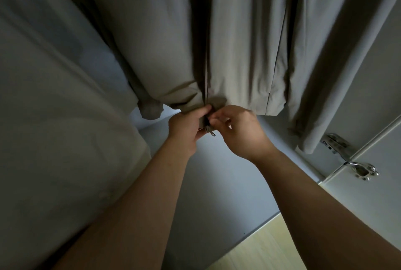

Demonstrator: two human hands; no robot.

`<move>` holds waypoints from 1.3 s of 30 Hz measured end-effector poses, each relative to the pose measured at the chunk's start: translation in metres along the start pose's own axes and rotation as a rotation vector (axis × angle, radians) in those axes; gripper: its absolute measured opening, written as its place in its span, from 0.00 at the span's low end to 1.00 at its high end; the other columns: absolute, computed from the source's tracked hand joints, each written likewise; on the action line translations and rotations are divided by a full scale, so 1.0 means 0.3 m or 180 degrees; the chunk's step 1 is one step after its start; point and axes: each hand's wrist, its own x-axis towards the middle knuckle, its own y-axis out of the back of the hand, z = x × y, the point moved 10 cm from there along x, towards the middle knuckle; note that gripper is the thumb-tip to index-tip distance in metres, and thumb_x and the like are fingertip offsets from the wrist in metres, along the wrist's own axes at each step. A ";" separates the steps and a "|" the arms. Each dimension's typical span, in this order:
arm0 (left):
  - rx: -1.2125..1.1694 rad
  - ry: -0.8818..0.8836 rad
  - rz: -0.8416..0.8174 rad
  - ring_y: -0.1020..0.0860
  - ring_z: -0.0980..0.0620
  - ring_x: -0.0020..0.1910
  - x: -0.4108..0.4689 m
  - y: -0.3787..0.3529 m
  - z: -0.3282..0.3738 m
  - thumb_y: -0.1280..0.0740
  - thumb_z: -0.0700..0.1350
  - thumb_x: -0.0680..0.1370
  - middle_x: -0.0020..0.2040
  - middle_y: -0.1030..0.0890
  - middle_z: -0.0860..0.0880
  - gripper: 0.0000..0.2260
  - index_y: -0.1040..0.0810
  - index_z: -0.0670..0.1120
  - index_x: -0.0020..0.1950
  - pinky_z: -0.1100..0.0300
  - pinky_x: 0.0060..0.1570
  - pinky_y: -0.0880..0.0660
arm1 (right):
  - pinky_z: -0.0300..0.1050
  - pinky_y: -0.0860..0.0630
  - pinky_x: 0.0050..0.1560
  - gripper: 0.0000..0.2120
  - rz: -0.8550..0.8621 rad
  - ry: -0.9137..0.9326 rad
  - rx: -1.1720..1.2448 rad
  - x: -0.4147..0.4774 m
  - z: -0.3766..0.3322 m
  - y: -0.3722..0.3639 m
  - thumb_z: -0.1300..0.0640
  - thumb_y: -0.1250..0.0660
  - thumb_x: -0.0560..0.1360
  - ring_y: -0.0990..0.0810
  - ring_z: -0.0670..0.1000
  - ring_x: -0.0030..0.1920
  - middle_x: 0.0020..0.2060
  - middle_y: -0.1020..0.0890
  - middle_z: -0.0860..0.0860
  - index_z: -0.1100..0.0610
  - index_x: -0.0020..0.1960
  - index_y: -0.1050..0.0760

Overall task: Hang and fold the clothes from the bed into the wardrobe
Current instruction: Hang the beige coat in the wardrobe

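A grey-green zip jacket (238,41) hangs inside the wardrobe, its front seam running down the middle. At the hem my left hand (186,127) grips the left front edge beside the zip. My right hand (240,130) pinches the right front edge at the zip's bottom end. A small metal zip pull (211,132) dangles between the two hands. One cuffed sleeve (150,108) hangs at the jacket's left, and another sleeve (338,87) falls on the right.
A pale garment (54,107) hangs close on the left. The wardrobe's grey floor panel (217,183) lies below my hands. A metal door hinge (347,154) sits on the open door at the right. Light wooden flooring (267,250) shows at the bottom.
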 end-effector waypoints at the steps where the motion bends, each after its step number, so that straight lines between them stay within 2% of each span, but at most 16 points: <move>1: 0.0002 -0.0060 0.0029 0.15 0.54 0.35 0.002 -0.003 0.002 0.24 0.42 0.72 0.41 0.13 0.49 0.06 0.16 0.44 0.48 0.65 0.30 0.23 | 0.31 0.29 0.45 0.04 -0.0051 0.0118 -0.0149 -0.001 -0.012 0.005 0.60 0.29 0.76 0.23 0.44 0.43 0.41 0.17 0.47 0.56 0.48 0.16; 6: -0.0051 -0.0162 0.0061 0.15 0.52 0.37 0.008 -0.033 -0.012 0.24 0.40 0.72 0.42 0.13 0.46 0.07 0.16 0.41 0.48 0.63 0.33 0.22 | 0.50 0.26 0.51 0.04 -0.0254 0.0479 -0.0667 -0.003 -0.034 0.010 0.61 0.30 0.76 0.21 0.54 0.47 0.43 0.16 0.52 0.58 0.46 0.16; 9: -0.0128 -0.0103 0.0047 0.15 0.52 0.36 0.009 -0.045 -0.023 0.23 0.40 0.72 0.43 0.13 0.46 0.09 0.16 0.40 0.50 0.62 0.32 0.21 | 0.51 0.25 0.50 0.04 -0.0229 0.0478 -0.0688 -0.009 -0.013 0.019 0.60 0.30 0.76 0.21 0.54 0.47 0.43 0.16 0.52 0.57 0.47 0.16; 11: -0.0110 -0.0092 -0.0032 0.15 0.53 0.37 0.013 -0.051 -0.023 0.23 0.41 0.72 0.43 0.13 0.46 0.10 0.16 0.40 0.51 0.62 0.33 0.21 | 0.48 0.24 0.49 0.04 -0.0172 0.0314 -0.0546 -0.017 0.015 0.019 0.59 0.29 0.76 0.20 0.51 0.45 0.42 0.16 0.49 0.55 0.48 0.16; 15: -0.0022 -0.0146 -0.0144 0.14 0.52 0.42 0.020 -0.052 -0.017 0.22 0.44 0.72 0.46 0.13 0.48 0.12 0.16 0.42 0.53 0.61 0.38 0.19 | 0.32 0.27 0.40 0.06 -0.0124 -0.0656 0.0326 -0.031 0.126 -0.006 0.58 0.29 0.75 0.20 0.40 0.37 0.34 0.16 0.42 0.47 0.43 0.17; 17: -0.0023 -0.0146 -0.0175 0.14 0.52 0.43 0.019 -0.052 -0.019 0.22 0.44 0.72 0.47 0.13 0.48 0.13 0.16 0.42 0.53 0.62 0.37 0.20 | 0.34 0.27 0.34 0.07 -0.0187 -0.1252 0.0951 -0.041 0.180 -0.032 0.56 0.28 0.74 0.19 0.42 0.34 0.32 0.16 0.44 0.48 0.38 0.17; 19: 0.0041 -0.0161 -0.0187 0.14 0.51 0.44 0.017 -0.053 -0.018 0.22 0.45 0.71 0.47 0.13 0.47 0.14 0.16 0.42 0.53 0.63 0.37 0.21 | 0.38 0.25 0.31 0.08 -0.0125 -0.1675 0.1458 -0.050 0.207 -0.045 0.53 0.26 0.73 0.19 0.46 0.32 0.31 0.16 0.49 0.54 0.37 0.16; 22: 0.0168 -0.0221 -0.0139 0.15 0.50 0.47 0.024 -0.043 -0.014 0.21 0.46 0.70 0.50 0.14 0.47 0.16 0.16 0.42 0.55 0.64 0.37 0.21 | 0.39 0.24 0.31 0.10 -0.0013 -0.2385 0.1984 -0.079 0.256 -0.075 0.56 0.23 0.72 0.20 0.48 0.30 0.31 0.17 0.54 0.62 0.40 0.17; 24: 0.0185 -0.0250 -0.0120 0.15 0.50 0.50 0.026 -0.037 -0.011 0.20 0.46 0.70 0.50 0.14 0.48 0.16 0.16 0.43 0.55 0.63 0.38 0.20 | 0.40 0.23 0.33 0.11 -0.0119 -0.2734 0.2055 -0.100 0.281 -0.101 0.57 0.23 0.72 0.20 0.49 0.31 0.31 0.17 0.55 0.65 0.42 0.18; 28: 0.0184 -0.0276 -0.0111 0.16 0.52 0.51 0.030 -0.035 -0.007 0.21 0.46 0.70 0.50 0.14 0.50 0.14 0.16 0.44 0.53 0.60 0.40 0.19 | 0.39 0.23 0.34 0.13 -0.0495 -0.2546 0.1406 -0.078 0.281 -0.104 0.51 0.28 0.76 0.21 0.49 0.32 0.32 0.18 0.54 0.60 0.40 0.18; 31: 0.0113 -0.0256 -0.0094 0.15 0.47 0.51 0.042 -0.054 -0.007 0.21 0.45 0.71 0.50 0.14 0.47 0.14 0.16 0.41 0.54 0.56 0.44 0.18 | 0.43 0.19 0.42 0.14 -0.0627 -0.2336 0.1248 -0.054 0.286 -0.107 0.49 0.32 0.78 0.18 0.49 0.40 0.40 0.15 0.53 0.57 0.40 0.17; 33: 0.0119 -0.0276 -0.0116 0.15 0.47 0.51 0.040 -0.056 -0.005 0.22 0.45 0.71 0.51 0.14 0.46 0.15 0.16 0.41 0.54 0.56 0.44 0.17 | 0.44 0.18 0.45 0.13 -0.0538 -0.2343 0.1398 -0.054 0.291 -0.111 0.51 0.31 0.78 0.15 0.51 0.43 0.41 0.14 0.55 0.59 0.40 0.17; 36: 0.0223 -0.0310 -0.0233 0.15 0.48 0.51 0.036 -0.065 0.002 0.23 0.47 0.73 0.51 0.14 0.47 0.15 0.17 0.42 0.56 0.59 0.43 0.19 | 0.43 0.17 0.43 0.13 -0.0307 -0.2332 0.1662 -0.049 0.293 -0.105 0.54 0.29 0.77 0.15 0.51 0.39 0.38 0.14 0.56 0.64 0.41 0.17; 39: 0.0362 -0.0165 -0.0498 0.16 0.51 0.48 0.031 -0.082 0.006 0.29 0.50 0.77 0.49 0.13 0.50 0.10 0.16 0.47 0.56 0.58 0.45 0.21 | 0.43 0.18 0.43 0.13 -0.0090 -0.2348 0.1747 -0.048 0.298 -0.095 0.54 0.28 0.76 0.15 0.51 0.37 0.37 0.14 0.55 0.64 0.40 0.17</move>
